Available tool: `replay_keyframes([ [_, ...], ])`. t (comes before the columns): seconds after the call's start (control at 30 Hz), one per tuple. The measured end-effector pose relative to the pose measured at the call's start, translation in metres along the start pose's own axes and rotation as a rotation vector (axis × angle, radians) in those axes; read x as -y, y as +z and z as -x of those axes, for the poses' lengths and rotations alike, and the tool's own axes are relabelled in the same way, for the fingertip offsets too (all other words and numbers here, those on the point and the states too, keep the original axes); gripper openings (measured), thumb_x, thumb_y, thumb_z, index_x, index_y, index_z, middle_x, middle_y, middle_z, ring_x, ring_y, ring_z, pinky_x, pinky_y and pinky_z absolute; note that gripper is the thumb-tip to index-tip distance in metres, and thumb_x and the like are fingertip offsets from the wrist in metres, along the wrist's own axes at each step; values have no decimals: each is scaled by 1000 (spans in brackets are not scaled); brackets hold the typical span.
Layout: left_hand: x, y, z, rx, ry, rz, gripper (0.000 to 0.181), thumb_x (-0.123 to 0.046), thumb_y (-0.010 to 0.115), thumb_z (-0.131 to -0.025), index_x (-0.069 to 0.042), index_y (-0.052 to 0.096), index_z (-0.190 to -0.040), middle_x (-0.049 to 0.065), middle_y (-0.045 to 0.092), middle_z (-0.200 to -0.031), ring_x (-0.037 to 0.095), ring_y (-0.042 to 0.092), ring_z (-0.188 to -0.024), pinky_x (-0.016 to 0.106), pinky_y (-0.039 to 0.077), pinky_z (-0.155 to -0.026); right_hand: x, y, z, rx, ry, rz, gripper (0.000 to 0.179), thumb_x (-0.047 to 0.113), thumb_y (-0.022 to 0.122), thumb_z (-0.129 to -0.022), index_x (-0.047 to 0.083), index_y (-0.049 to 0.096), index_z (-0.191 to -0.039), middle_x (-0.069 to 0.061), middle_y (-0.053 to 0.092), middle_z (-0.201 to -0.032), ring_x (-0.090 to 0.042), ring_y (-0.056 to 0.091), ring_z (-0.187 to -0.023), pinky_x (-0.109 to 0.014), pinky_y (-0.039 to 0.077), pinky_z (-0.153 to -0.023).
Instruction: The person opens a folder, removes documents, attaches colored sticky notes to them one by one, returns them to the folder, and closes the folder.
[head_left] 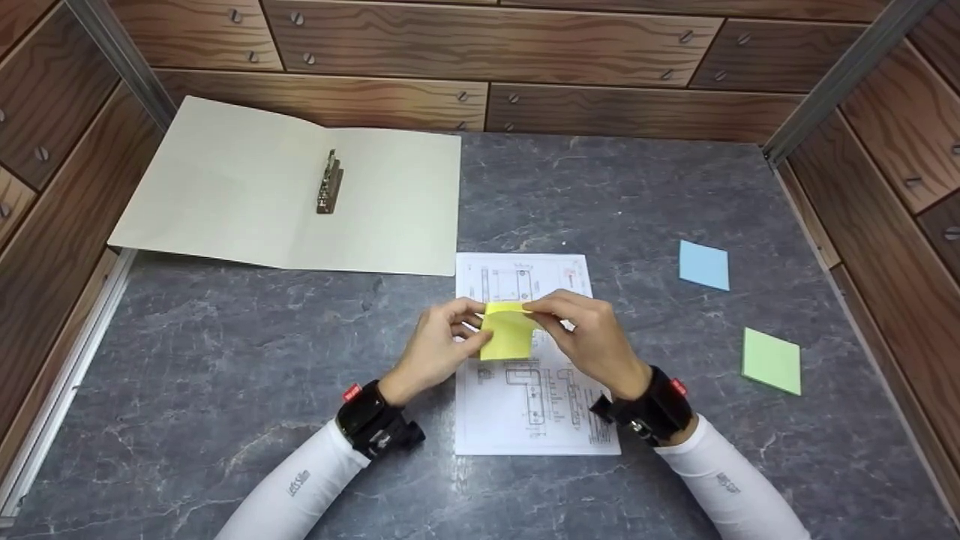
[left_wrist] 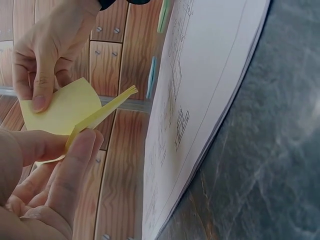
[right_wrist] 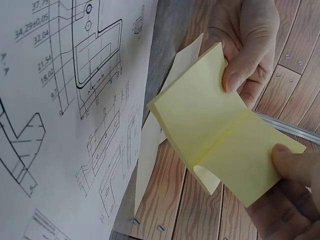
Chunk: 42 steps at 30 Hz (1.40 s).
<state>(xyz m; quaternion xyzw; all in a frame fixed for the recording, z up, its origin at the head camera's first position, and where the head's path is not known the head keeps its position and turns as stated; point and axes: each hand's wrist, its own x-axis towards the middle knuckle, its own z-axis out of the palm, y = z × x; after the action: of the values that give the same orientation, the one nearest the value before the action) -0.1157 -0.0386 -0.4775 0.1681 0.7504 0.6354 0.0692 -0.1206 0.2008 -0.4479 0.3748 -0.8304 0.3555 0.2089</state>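
Observation:
A pad of yellow sticky notes (head_left: 504, 343) is held up over a sheet with technical drawings (head_left: 487, 427). My left hand (head_left: 435, 346) pinches the pad at its left side, thumb on the front. At the other side my right hand (head_left: 592, 337) grips the top sticky note (right_wrist: 252, 162) between thumb and fingers. In the right wrist view that note bends away from the pad (right_wrist: 192, 105), part of it still attached along a crease. The left wrist view shows the lifted note (left_wrist: 62, 110) curving away from the stack's edge.
An open cream folder (head_left: 390, 202) with a metal clip (head_left: 328, 184) lies at the back left, close to the drawing sheet. On the right side of the dark marbled table (head_left: 225, 390) lie a blue sticky note pad (head_left: 703, 265) and a green one (head_left: 771, 361). Wood-patterned walls (head_left: 495, 45) enclose the table.

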Motion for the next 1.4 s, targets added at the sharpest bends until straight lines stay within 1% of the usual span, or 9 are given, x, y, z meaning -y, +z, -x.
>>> replay_keyframes([
  [0.37, 0, 0, 0, 9, -6, 6, 27, 8, 71, -89, 10, 67, -116, 19, 74, -99, 27, 73, -80, 28, 63, -67, 0, -5, 0, -33, 100, -76, 18, -5, 75, -91, 4, 79, -106, -4, 77, -98, -13, 72, -82, -15, 56, -74],
  [0.53, 4, -2, 1, -9, -33, -26, 27, 10, 69, -89, 10, 67, -117, 17, 73, -97, 25, 73, -77, 29, 63, -66, 2, -11, 0, -130, 113, -143, 19, -8, 73, -91, 3, 78, -106, -8, 76, -95, -16, 72, -77, -18, 58, -73],
  [0.6, 6, -3, 1, -15, -47, -39, 28, 10, 68, -89, 9, 66, -118, 17, 73, -97, 24, 72, -76, 29, 63, -66, 1, -13, -1, -154, 105, -146, 22, -12, 74, -88, 1, 78, -104, -9, 75, -92, -18, 72, -74, -17, 58, -72],
  [0.73, 6, -3, 0, -2, -61, -36, 30, 10, 67, -90, 9, 66, -120, 17, 73, -98, 24, 72, -77, 31, 64, -68, 0, -13, -1, -103, 88, -117, 21, -9, 76, -88, 4, 79, -105, -8, 76, -94, -16, 73, -79, -17, 58, -74],
  [0.83, 5, -2, 0, -8, -78, -30, 31, 10, 67, -89, 9, 65, -120, 16, 73, -99, 23, 72, -78, 32, 64, -69, 0, -10, 0, -36, 61, -84, 18, -3, 78, -89, 5, 79, -105, -3, 77, -96, -13, 73, -82, -18, 58, -74],
  [0.97, 4, -2, 0, -34, -90, -3, 31, 10, 67, -89, 9, 65, -120, 16, 73, -98, 23, 72, -77, 36, 64, -70, 3, -3, -1, 26, -13, -48, 18, 6, 83, -87, 3, 79, -104, -3, 76, -95, -13, 73, -83, -22, 60, -74],
  [1.1, 2, -1, 1, -40, -76, 28, 30, 9, 68, -90, 9, 65, -120, 16, 73, -97, 24, 72, -77, 38, 65, -70, 6, 7, 2, 60, -115, -2, 32, 16, 90, -80, 1, 78, -105, -7, 75, -97, -17, 72, -84, -27, 62, -76],
  [1.23, 1, -1, 1, -44, -60, 44, 31, 9, 68, -90, 9, 64, -120, 16, 73, -97, 23, 72, -76, 33, 64, -68, 7, 15, 5, 77, -192, 49, 47, 26, 94, -73, -1, 77, -108, -8, 72, -99, -18, 70, -84, -27, 61, -74],
  [1.4, -1, -2, 2, -43, -49, 63, 30, 10, 67, -89, 10, 64, -119, 18, 74, -97, 24, 73, -76, 32, 64, -67, 9, 21, 9, 105, -230, 124, 58, 37, 94, -71, 2, 76, -114, -7, 70, -103, -16, 66, -83, -25, 58, -67],
])
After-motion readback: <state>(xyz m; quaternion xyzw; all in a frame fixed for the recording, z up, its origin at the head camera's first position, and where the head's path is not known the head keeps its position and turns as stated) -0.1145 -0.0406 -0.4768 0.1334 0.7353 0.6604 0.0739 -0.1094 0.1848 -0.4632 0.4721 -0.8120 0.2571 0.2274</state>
